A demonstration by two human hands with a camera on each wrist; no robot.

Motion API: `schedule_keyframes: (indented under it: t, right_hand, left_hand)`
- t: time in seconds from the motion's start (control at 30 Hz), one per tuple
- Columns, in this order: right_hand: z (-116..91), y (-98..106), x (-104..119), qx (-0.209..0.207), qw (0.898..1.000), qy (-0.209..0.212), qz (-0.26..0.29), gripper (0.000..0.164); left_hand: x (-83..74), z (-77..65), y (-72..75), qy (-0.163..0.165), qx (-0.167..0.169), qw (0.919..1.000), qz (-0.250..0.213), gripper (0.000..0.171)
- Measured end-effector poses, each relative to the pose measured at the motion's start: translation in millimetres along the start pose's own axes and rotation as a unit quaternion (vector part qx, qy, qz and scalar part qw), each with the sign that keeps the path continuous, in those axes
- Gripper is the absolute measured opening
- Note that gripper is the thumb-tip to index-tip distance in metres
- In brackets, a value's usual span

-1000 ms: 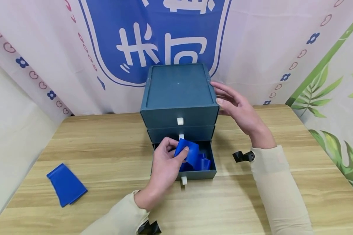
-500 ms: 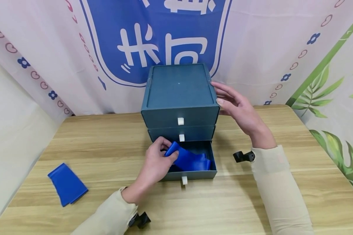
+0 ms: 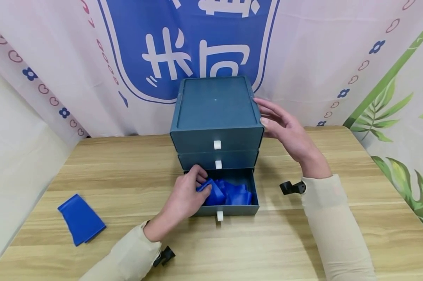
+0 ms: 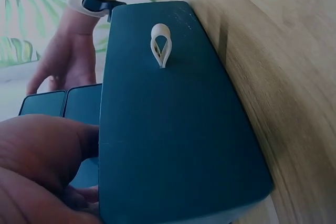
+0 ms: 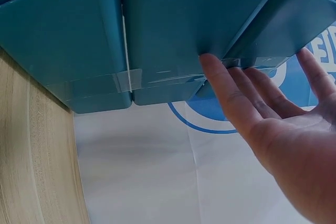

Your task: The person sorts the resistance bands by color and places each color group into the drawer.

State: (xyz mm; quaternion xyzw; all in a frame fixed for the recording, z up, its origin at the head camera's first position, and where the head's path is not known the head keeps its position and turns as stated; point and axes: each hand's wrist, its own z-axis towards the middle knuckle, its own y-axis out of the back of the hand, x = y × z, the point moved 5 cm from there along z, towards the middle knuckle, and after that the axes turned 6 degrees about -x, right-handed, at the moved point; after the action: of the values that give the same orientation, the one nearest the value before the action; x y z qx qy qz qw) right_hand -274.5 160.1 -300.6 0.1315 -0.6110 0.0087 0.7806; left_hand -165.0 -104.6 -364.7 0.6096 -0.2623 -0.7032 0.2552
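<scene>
In the head view a dark teal drawer cabinet (image 3: 215, 105) stands at the table's back, its bottom drawer (image 3: 236, 210) pulled out. Crumpled inside lies a wide, smooth blue band (image 3: 236, 194). My left hand (image 3: 183, 195) pinches the band's left end between thumb and fingers, low at the drawer's left side. The left wrist view shows the drawer front (image 4: 173, 129) hiding the band and part of my fingers. My right hand (image 3: 290, 132) rests its fingertips against the cabinet's right side. In the right wrist view those fingers (image 5: 228, 87) lie extended along the side wall.
A folded blue piece (image 3: 82, 219) lies flat on the wooden table (image 3: 134, 164) at left. White pull tabs (image 3: 217, 144) stick out from the drawer fronts. A printed curtain (image 3: 295, 50) hangs right behind the cabinet.
My left hand has moved left and lowered the end of the band into the drawer, where the band now lies more bunched. The right hand stays at the cabinet's side.
</scene>
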Motion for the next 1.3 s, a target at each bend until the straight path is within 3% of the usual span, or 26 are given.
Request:
schedule_keyframes:
  t: [0.4, 0.6, 0.77, 0.93, 1.17, 1.3]
  right_hand:
    - [0.1, 0.2, 0.7, 0.001, 1.000, -0.001, 0.003, 0.051]
    - [-0.1, 0.0, 0.3, 0.000, 1.000, 0.000, 0.004, 0.051]
    - [0.2, -0.8, 0.7, 0.000, 1.000, 0.000, 0.004, 0.051]
    - [0.2, -0.7, 0.2, -0.003, 1.000, -0.002, 0.003, 0.051]
    - [0.0, -0.9, -0.5, -0.004, 1.000, -0.007, 0.007, 0.051]
    - [-0.7, -0.7, -0.9, -0.004, 1.000, -0.007, 0.012, 0.050]
  left_hand:
    - [-10.8, -5.4, -8.2, -0.009, 0.064, 0.9969, -0.045, 0.016]
    - [-13.1, -7.1, 5.0, -0.020, 0.040, 0.9968, -0.066, 0.009]
    - [-4.3, -10.5, 32.6, 0.005, 0.021, 0.9941, -0.106, 0.009]
    - [17.6, -15.6, 70.4, 0.046, -0.005, 0.9875, -0.151, 0.018]
    - [71.9, -29.2, 128.7, 0.119, -0.044, 0.9749, -0.183, 0.029]
    - [103.6, -38.3, 155.5, 0.130, -0.078, 0.9550, -0.255, 0.019]
